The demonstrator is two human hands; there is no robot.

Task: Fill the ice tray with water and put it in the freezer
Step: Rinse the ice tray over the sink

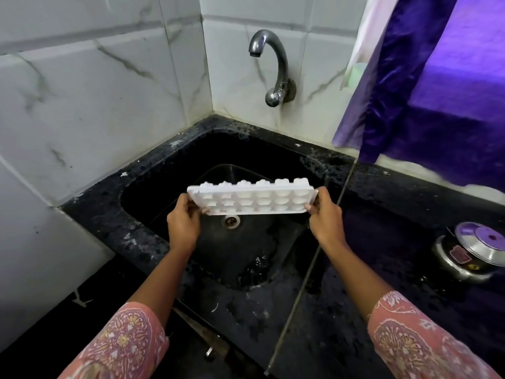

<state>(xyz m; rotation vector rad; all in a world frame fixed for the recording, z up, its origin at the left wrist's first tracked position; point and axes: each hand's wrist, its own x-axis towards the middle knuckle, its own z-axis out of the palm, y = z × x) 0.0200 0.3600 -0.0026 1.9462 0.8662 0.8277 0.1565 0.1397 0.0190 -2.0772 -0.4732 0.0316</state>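
The white ice tray (252, 199) is in the air above the black sink (246, 263), held by both hands at its two short ends. It is tilted, so the hollows face toward the person. Whether any water is inside, I cannot tell.

The left hand (183, 222) is at 9 o'clock of the tray. Its grip pinches the left end, with the fingers curled around the edge. The right hand (325, 218) is at 3 o'clock, and its grip pinches the right end in the same way (the thumb lies on the near side). Both arms wear pink patterned sleeves (426, 343).

The metal drain (231, 221) shows at 6 o'clock of the tray, on the sink floor. The curved metal tap (273, 67) is fixed on the tiled wall (95, 105) at 12 o'clock, well apart from the tray.

The sink is set into a dark speckled bench (382, 269). On this bench, at about 4 o'clock of the tray, stands a steel pot (475, 250) with a lid. A purple curtain (437, 91) hangs at 2 o'clock.
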